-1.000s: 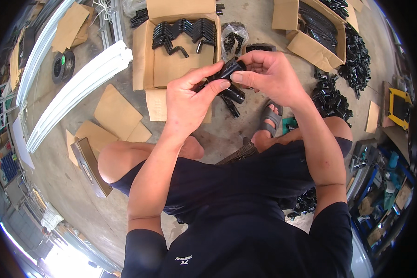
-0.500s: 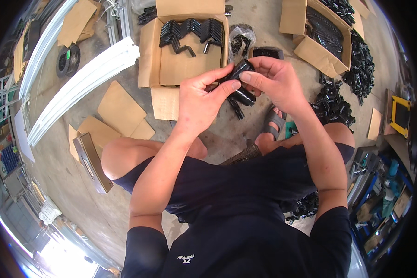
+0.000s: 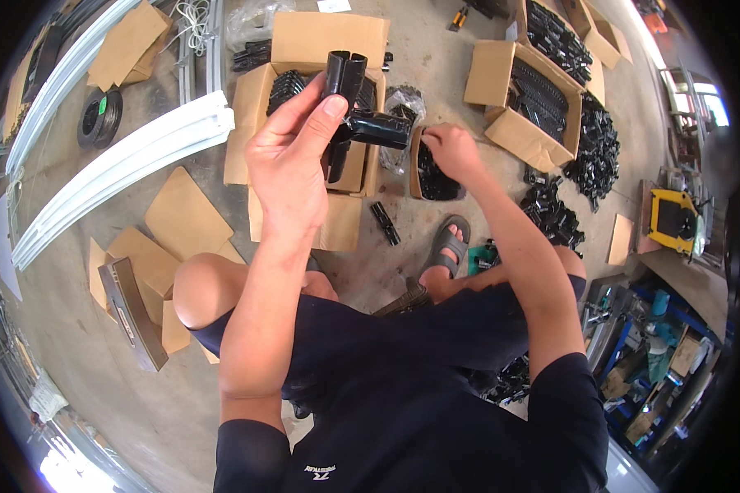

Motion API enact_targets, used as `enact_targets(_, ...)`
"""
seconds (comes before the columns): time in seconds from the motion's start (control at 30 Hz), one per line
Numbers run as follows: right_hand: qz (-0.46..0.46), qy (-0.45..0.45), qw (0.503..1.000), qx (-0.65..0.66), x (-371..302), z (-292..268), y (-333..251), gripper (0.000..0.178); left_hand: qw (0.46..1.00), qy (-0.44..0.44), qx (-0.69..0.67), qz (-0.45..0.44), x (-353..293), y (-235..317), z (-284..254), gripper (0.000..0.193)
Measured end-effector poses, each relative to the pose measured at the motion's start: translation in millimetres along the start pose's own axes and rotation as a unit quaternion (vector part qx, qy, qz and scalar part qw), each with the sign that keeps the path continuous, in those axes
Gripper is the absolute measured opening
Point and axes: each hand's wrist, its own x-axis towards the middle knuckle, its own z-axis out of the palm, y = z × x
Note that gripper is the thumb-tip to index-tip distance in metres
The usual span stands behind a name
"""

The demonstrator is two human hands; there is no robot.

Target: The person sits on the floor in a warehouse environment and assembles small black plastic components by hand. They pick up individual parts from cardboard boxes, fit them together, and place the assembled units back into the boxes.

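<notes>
While the left hand [image 3: 292, 160] holds a black T-shaped tube connector [image 3: 355, 103] up over the open cardboard box [image 3: 255, 123], its thumb and fingers [image 3: 327, 111] are clenched around the joint where the two tubes meet — the connector sits clear of the floor, above the box's near flap. The right hand [image 3: 450, 149] reaches down to a small tray of black parts [image 3: 434, 177] just right of that box; its fingers are curled onto the tray's far rim, though whether they pinch a piece cannot be told.

As a judgement: the grip is one-handed and near one end of the connector, so the loose side branch could rotate or the whole piece slip and drop into the box among the other black fittings, where it would be hard to pick out. A single black piece [image 3: 384, 223] lying loose by the sandalled foot [image 3: 446, 246] could also be kicked away.

The surface is a bare concrete floor [image 3: 99, 353], strewn with flat cardboard sheets [image 3: 187, 215], white channel lengths [image 3: 115, 168] toward its left edge, a wire coil [image 3: 100, 117], and more boxes of black parts [image 3: 543, 90] toward the far right corner — a cluttered workshop, with shelving at right.
</notes>
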Motion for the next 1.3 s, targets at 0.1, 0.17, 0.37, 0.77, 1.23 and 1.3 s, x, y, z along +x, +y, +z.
enact_targets(0.1,-0.042,-0.044,0.982,-0.18,27.3,24.8,-25.2,0.021,0.997,0.071,0.029,-0.002,-1.5,16.2,2.0,0.036)
enact_targets(0.17,-0.097,-0.051,0.974,-0.201,48.4,51.5,-32.6,0.02,0.998,0.063,-0.016,-0.003,-5.7,23.0,-2.2,0.037)
enact_targets(0.37,-0.062,-0.125,0.946,-0.293,88.9,149.3,5.9,0.025,0.998,0.039,-0.04,-0.04,-3.8,24.8,1.6,0.04)
enact_targets(0.77,0.0,-0.138,0.951,-0.275,88.9,143.5,33.9,0.025,0.996,0.022,0.014,-0.08,-1.9,12.8,-7.7,0.041)
enact_targets(1.23,0.024,-0.135,0.93,0.341,11.0,-45.9,-92.6,0.015,0.995,0.072,-0.071,0.013,12.5,-22.6,0.9,0.037)
enact_targets(1.3,0.001,-0.174,0.891,0.419,-30.3,-72.1,-128.6,0.012,0.991,0.091,-0.093,0.03,15.0,-25.8,8.5,0.036)
